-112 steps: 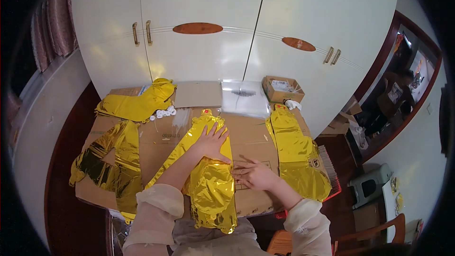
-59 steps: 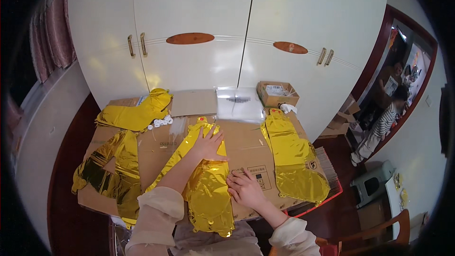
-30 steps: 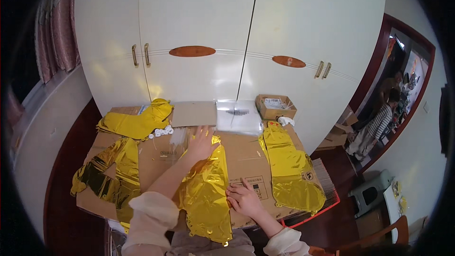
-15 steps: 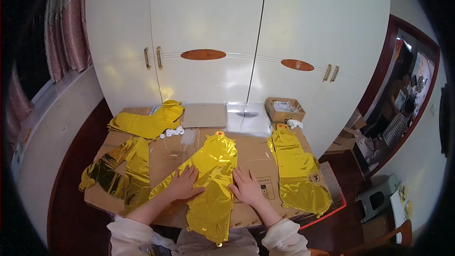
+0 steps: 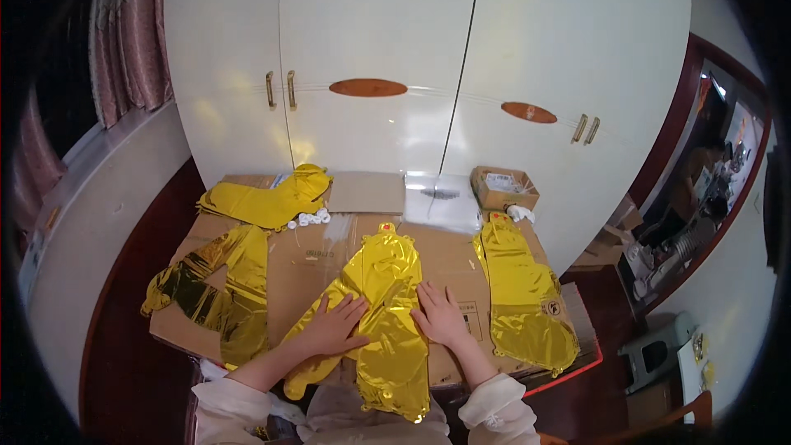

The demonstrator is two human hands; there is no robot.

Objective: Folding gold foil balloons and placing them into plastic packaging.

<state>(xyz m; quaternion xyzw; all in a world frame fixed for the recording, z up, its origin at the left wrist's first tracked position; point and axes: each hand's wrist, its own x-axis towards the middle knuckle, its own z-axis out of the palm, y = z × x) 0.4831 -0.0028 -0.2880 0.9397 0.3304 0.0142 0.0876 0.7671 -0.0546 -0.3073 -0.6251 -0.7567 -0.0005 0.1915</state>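
Note:
A flat gold foil balloon (image 5: 386, 305) lies lengthwise on the cardboard-covered table (image 5: 445, 251) right in front of me. My left hand (image 5: 336, 325) presses flat on its left flap, fingers spread. My right hand (image 5: 440, 315) rests palm down on its right edge, half on the cardboard. Neither hand grips anything. The balloon's lower end hangs over the table's near edge toward my lap.
More gold foil balloons lie around: a stack on the right (image 5: 523, 297), one at the left (image 5: 218, 288), another at the back left (image 5: 268, 196). A small open cardboard box (image 5: 504, 188) and a clear plastic bag (image 5: 443, 198) sit at the back. White wardrobe doors (image 5: 428, 66) stand behind.
My left hand slid from the balloon's upper part down to its left flap near me. My right hand stayed at the right edge. The view tilted upward.

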